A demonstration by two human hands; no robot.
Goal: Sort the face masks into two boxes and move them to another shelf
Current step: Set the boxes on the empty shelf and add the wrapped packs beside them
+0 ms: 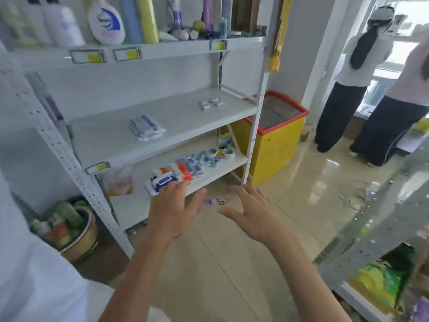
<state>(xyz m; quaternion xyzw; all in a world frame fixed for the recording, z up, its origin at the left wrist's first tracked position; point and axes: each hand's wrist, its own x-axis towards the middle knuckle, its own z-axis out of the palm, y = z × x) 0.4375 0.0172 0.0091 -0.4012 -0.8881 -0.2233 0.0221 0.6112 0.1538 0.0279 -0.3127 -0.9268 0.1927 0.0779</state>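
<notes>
A small stack of white and blue face mask packs (146,126) lies on the middle shelf (181,117). More packets, white, blue and orange (171,176), lie in a heap on the bottom shelf (139,205), beside small blue sachets (196,165). My left hand (173,211) is stretched out with its fingers spread, its fingertips just in front of the orange and blue packets. My right hand (251,213) is held out open over the floor, to the right of the shelf's front edge. Neither hand holds anything. No boxes are visible.
Bottles and tubes (104,19) fill the top shelf. Tape rolls (220,154) sit at the bottom shelf's right end. A yellow and red chest freezer (276,145) stands to the right. A basket of goods (72,226) is at the lower left. Two people (348,89) stand by the window.
</notes>
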